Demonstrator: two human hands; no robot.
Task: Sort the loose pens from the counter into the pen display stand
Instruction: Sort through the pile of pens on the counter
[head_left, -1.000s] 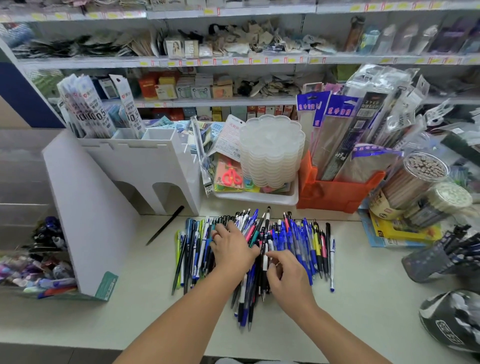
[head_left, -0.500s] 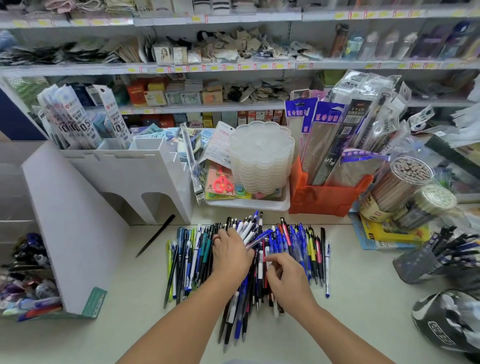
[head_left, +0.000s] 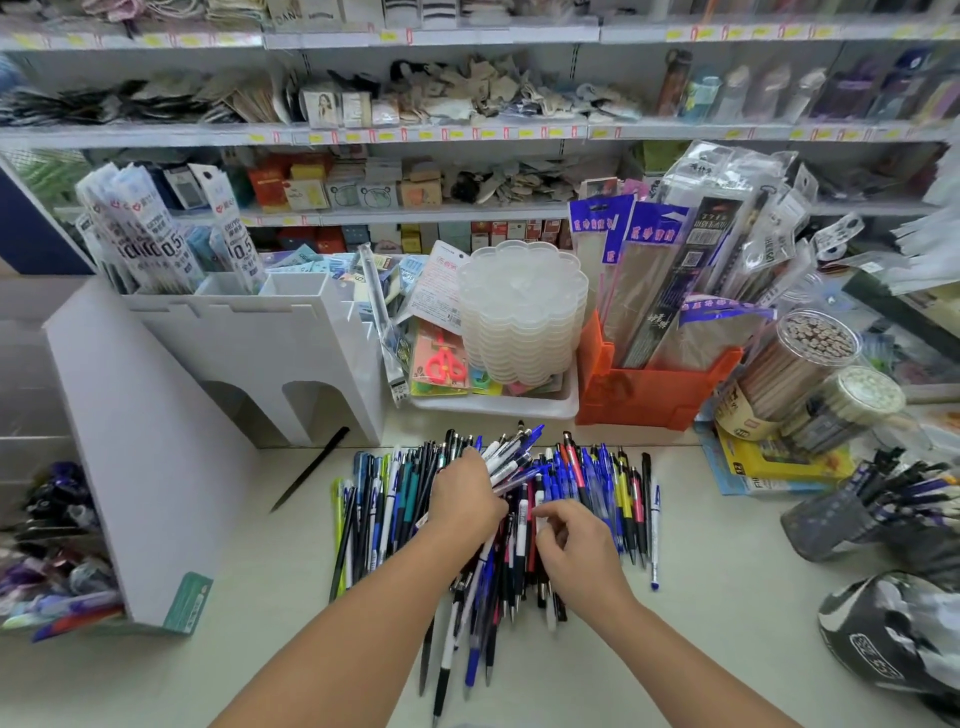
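A wide pile of loose pens (head_left: 597, 483) in blue, black, white, red and green lies on the pale counter (head_left: 727, 597) in front of me. My left hand (head_left: 465, 501) sits on the pile's middle and grips a few white and blue pens that fan out toward the upper right. Just right of it, my right hand (head_left: 576, 553) has curled fingers that pinch a pen in the pile. The white pen display stand (head_left: 249, 338), with open top compartments and arched cut-outs, stands at the back left. One black pen (head_left: 310, 469) lies alone beside the stand.
Behind the pile a white tray (head_left: 519, 405) carries stacked clear palettes (head_left: 522, 312), next to an orange bin (head_left: 649, 395) of packets. Pencil tubs (head_left: 810, 374), a mesh pen cup (head_left: 826, 525) and a helmet (head_left: 893, 639) crowd the right. Clear drawers of markers (head_left: 47, 545) stand left.
My left hand has gathered a few pens that now tilt to the upper right. My right hand has shifted slightly left toward it. The view has dipped a little.
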